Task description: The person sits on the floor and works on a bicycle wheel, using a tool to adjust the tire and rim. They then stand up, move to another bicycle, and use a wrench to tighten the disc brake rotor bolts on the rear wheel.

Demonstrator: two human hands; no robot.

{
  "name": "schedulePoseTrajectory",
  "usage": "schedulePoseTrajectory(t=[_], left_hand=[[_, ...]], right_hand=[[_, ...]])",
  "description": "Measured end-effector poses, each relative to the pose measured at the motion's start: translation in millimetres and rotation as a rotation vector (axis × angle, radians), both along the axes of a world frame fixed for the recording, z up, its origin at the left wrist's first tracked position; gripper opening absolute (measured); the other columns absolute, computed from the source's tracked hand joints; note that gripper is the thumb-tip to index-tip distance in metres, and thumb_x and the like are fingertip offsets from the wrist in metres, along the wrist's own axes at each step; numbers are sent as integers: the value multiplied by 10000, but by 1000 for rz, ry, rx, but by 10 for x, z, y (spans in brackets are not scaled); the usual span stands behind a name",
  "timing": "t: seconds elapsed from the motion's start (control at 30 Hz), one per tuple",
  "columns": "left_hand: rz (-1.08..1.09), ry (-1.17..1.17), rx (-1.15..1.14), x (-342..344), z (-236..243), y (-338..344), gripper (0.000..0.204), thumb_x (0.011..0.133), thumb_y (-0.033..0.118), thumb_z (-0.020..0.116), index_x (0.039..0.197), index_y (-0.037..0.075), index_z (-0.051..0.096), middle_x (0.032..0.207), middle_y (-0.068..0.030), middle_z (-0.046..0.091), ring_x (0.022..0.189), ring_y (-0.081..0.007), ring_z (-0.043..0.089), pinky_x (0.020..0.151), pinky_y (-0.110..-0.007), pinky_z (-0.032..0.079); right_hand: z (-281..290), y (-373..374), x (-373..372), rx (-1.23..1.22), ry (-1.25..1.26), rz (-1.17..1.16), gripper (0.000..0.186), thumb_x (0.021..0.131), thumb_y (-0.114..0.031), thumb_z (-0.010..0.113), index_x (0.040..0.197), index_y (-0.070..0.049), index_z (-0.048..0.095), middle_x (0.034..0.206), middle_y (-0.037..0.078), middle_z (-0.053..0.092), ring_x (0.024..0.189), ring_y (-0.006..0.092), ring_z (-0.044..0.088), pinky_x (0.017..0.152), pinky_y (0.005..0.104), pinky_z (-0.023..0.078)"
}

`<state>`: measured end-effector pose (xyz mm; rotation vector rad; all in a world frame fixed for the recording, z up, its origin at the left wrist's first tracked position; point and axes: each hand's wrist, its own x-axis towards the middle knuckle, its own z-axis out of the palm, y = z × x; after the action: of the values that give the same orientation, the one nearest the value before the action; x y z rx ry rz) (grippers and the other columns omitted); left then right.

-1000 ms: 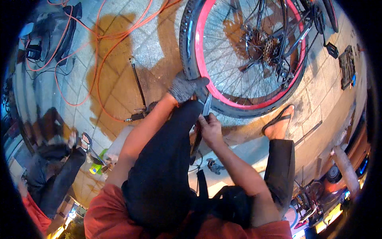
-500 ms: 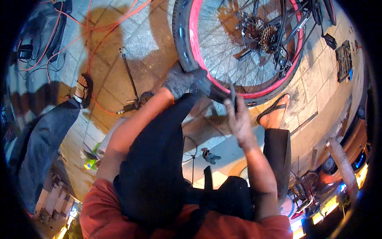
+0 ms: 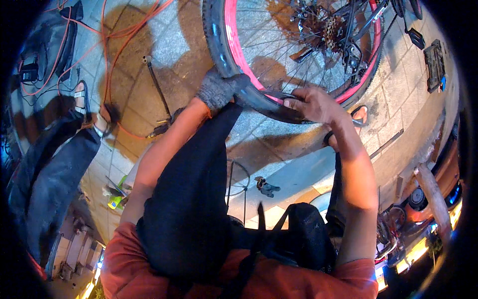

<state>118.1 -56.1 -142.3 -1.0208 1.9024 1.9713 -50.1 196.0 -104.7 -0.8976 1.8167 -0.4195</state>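
The head view shows a black rubber bicycle tyre (image 3: 214,40) with a bright pink metal rim (image 3: 239,57), at the far middle of the scene above a paved stone floor (image 3: 172,42). The left hand (image 3: 219,92), in a dark grey knitted glove, is wrapped around the tyre at the wheel's near left side. The bare right hand (image 3: 318,107) is bent over the tyre and rim farther right, its fingers drawn in at the rim's edge; I cannot tell whether they grip the tyre or a small tool. Between the two hands, the tyre runs along the near side of the rim.

Thin dark spokes lead to a round toothed metal gear cluster (image 3: 331,35) at the far right of the wheel, and a flat black pedal (image 3: 416,38) sits farther right. Well to the left, a long orange hose (image 3: 105,65) loops over the floor, with a slim black rod-like tool (image 3: 157,89) lying between it and the tyre. A crumpled grey glove (image 3: 267,188) lies on the floor nearer than the wheel. A long black tray (image 3: 434,67) is at far right, and another person's dark-trousered legs (image 3: 64,169) are at left.
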Motion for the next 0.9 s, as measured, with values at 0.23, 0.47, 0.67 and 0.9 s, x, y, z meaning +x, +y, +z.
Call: schedulePoseTrajectory(t=[0.23,0.47,0.67,0.9], left_hand=[[58,31,95,37,-93,19,229,895,226,774,961,14,721,776,-87,707,590,-173,644,498,-326,512],[30,43,60,39,-115,-2,249,869,249,797,926,19,721,742,-84,699,554,-166,624,485,-323,500],[58,-61,93,17,-1,4,268,841,262,807,917,20,723,744,-81,700,556,-160,625,492,-313,503],[60,80,144,73,-61,8,241,851,258,788,922,36,725,774,-61,700,616,-148,645,516,-311,513]], right_hand=[[-157,-208,-265,168,-242,50,405,978,-421,686,990,-21,746,741,51,659,744,143,578,691,369,473],[-112,-411,-426,277,-271,120,390,970,-404,701,967,-19,759,666,-2,636,655,101,537,595,347,429],[-21,-513,-437,455,-339,111,389,965,-394,702,966,-8,752,669,-1,637,652,112,564,590,355,429],[34,-548,-277,235,-270,186,396,975,-381,682,972,11,737,690,66,638,700,117,544,647,368,458]])
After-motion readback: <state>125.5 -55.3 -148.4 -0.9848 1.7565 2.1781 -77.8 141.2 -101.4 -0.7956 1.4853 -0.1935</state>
